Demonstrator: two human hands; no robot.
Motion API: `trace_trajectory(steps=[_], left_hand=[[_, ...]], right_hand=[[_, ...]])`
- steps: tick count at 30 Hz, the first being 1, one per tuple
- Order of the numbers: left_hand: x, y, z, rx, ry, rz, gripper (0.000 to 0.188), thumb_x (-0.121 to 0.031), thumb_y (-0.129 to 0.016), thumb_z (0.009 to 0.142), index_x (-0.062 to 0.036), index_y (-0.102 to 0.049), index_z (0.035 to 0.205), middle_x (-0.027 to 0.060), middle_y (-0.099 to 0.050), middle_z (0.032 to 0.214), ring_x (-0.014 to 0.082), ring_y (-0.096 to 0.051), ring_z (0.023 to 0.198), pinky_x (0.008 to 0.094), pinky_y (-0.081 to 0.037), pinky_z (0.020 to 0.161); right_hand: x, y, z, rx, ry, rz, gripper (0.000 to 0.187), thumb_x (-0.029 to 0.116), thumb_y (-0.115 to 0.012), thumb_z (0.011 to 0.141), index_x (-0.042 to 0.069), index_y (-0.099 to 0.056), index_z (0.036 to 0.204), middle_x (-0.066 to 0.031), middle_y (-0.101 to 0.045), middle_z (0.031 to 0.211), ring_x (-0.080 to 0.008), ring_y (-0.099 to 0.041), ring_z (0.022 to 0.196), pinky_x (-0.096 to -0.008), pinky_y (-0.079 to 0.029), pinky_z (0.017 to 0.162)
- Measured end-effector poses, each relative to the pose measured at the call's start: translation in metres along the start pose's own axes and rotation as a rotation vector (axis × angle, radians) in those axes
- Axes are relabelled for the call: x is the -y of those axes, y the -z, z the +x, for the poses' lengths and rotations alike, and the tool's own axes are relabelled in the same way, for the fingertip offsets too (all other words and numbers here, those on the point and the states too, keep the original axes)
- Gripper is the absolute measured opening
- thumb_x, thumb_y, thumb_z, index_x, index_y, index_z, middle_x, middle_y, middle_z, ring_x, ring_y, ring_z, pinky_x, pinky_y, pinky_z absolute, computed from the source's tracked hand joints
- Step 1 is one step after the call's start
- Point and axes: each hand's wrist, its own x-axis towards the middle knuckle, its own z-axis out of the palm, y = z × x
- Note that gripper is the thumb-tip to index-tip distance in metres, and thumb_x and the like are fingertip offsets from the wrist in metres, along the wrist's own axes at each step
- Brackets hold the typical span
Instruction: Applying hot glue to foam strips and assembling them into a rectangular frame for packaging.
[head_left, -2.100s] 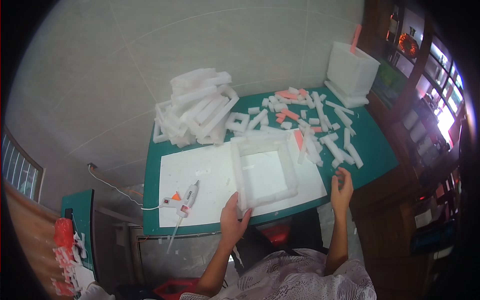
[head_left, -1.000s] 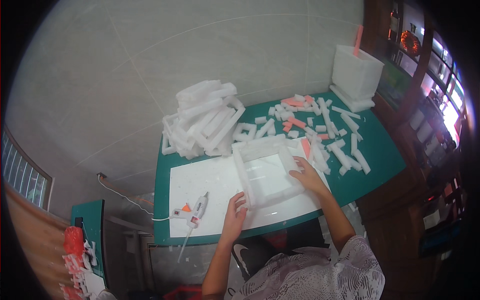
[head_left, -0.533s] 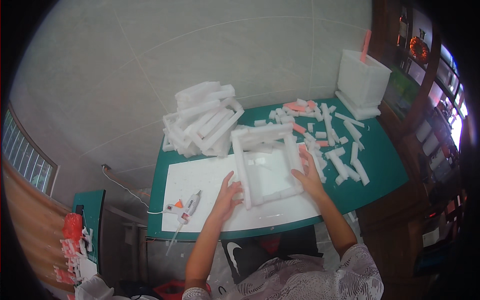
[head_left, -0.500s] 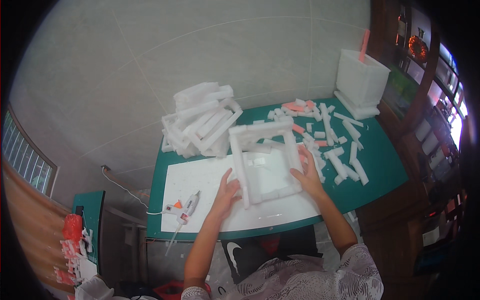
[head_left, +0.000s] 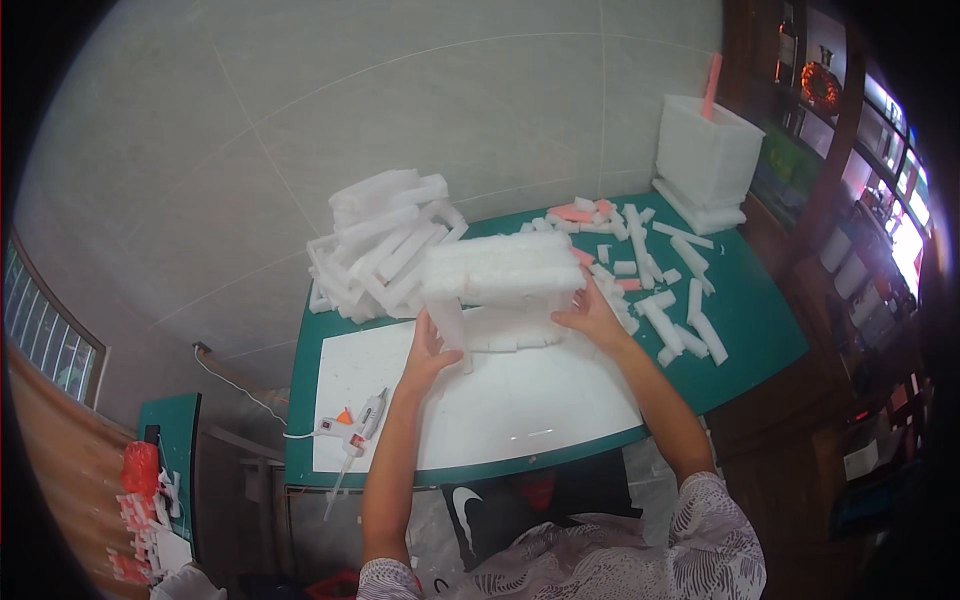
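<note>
A white foam frame [head_left: 503, 266] is held between my hands over the white board [head_left: 530, 405], its thick, ridged far side tilted up to face me. My left hand [head_left: 428, 354] grips its left side, thumb towards me and fingers partly behind the foam. On the opposite side my right hand [head_left: 594, 320] has hold of the right edge, with some fingertips hidden. Left of my left forearm, a white glue gun [head_left: 362, 424] with an orange part lies on the board, its cord running off to the left.
Stacked white foam frames [head_left: 385, 235] stand at the back left. Loose white and pink foam strips [head_left: 660, 325] cover the right of the green table [head_left: 755, 330]. A tall white foam box [head_left: 708, 150] holding a pink strip stands at the far right corner.
Both hands have tipped the foam frame, so its opening no longer faces up and its long side shows. It has also shifted slightly left and away. The camera view has moved a little.
</note>
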Motion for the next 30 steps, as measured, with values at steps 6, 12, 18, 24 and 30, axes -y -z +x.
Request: trace_trajectory(steps=[6,12,18,24,30], left_hand=[[0.008,0.000,-0.006,-0.010,-0.006,0.040,0.106,-0.008,-0.074,0.062,-0.0105,-0.014,0.149,0.0135,-0.025,0.150,0.0291,-0.020,0.142,0.0476,-0.021,0.113],[0.012,-0.006,-0.008,-0.010,0.018,0.260,0.106,-0.017,-0.081,0.065,-0.0072,-0.017,0.148,0.0148,-0.029,0.147,0.0295,-0.028,0.138,0.0441,-0.025,0.112],[0.011,-0.003,-0.010,-0.002,0.141,0.444,0.103,-0.018,-0.081,0.067,-0.0049,-0.018,0.147,0.0171,-0.036,0.142,0.0288,-0.036,0.133,0.0385,-0.027,0.111],[0.001,-0.012,-0.013,-0.038,0.126,0.406,0.105,-0.016,-0.082,0.064,-0.0053,-0.018,0.147,0.0161,-0.035,0.144,0.0291,-0.035,0.134,0.0427,-0.030,0.110],[0.006,-0.006,-0.014,-0.033,0.117,0.386,0.109,-0.015,-0.082,0.064,-0.0108,-0.015,0.150,0.0152,-0.029,0.148,0.0288,-0.030,0.137,0.0481,-0.031,0.110]], right_hand=[[-0.008,-0.004,0.002,0.104,-0.020,0.047,0.096,0.002,-0.074,0.072,0.004,-0.015,0.148,-0.0160,-0.028,0.148,-0.0278,-0.025,0.140,-0.0375,-0.020,0.115],[-0.023,0.001,0.001,0.130,-0.011,-0.039,0.096,0.003,-0.075,0.072,0.004,-0.015,0.148,-0.0157,-0.031,0.145,-0.0280,-0.029,0.138,-0.0376,-0.024,0.114],[-0.026,-0.004,-0.005,0.186,-0.080,-0.120,0.095,0.005,-0.075,0.073,0.006,-0.016,0.148,-0.0178,-0.037,0.141,-0.0297,-0.033,0.136,-0.0393,-0.028,0.112],[-0.026,0.001,-0.007,0.184,-0.128,-0.286,0.086,0.008,-0.076,0.074,0.006,-0.025,0.143,-0.0165,-0.045,0.133,-0.0303,-0.041,0.130,-0.0392,-0.030,0.112],[-0.032,-0.001,-0.010,0.147,-0.079,-0.228,0.080,0.008,-0.076,0.074,0.006,-0.029,0.139,-0.0144,-0.048,0.129,-0.0288,-0.047,0.124,-0.0404,-0.038,0.107]])
